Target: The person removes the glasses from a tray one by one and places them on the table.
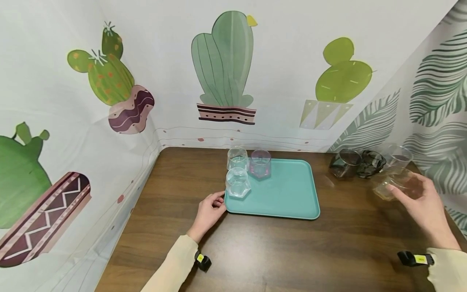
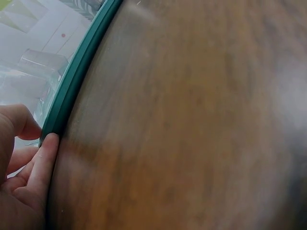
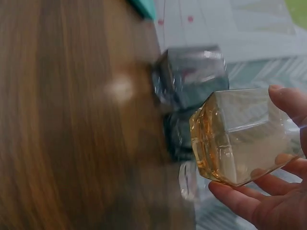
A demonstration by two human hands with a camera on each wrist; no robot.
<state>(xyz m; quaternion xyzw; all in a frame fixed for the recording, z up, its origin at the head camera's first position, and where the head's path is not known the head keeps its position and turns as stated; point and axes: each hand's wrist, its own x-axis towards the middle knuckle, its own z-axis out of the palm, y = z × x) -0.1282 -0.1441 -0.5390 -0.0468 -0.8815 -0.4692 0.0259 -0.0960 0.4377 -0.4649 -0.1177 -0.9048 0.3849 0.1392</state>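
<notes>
My left hand (image 1: pixel 211 210) grips the teal tray (image 1: pixel 288 194) at its near left corner. In the left wrist view its fingers (image 2: pixel 42 158) pinch the dark green rim of the tray. On the tray's left side stand two clear glasses (image 1: pixel 238 187) and a pinkish-purple glass (image 1: pixel 260 164). Far to the right, my right hand (image 1: pixel 425 198) holds an amber glass (image 3: pixel 249 134) with the thumb on one side and the fingers on the other. The amber glass is tilted, its thick faceted base facing away from the palm.
Behind the amber glass, along the table's back right, stand a dark grey glass (image 1: pixel 344 164), a black glass (image 1: pixel 371 164) and a clear glass (image 1: pixel 398 157). A cactus-print cloth (image 1: pixel 277 81) hangs behind the brown wooden table (image 1: pixel 292 251).
</notes>
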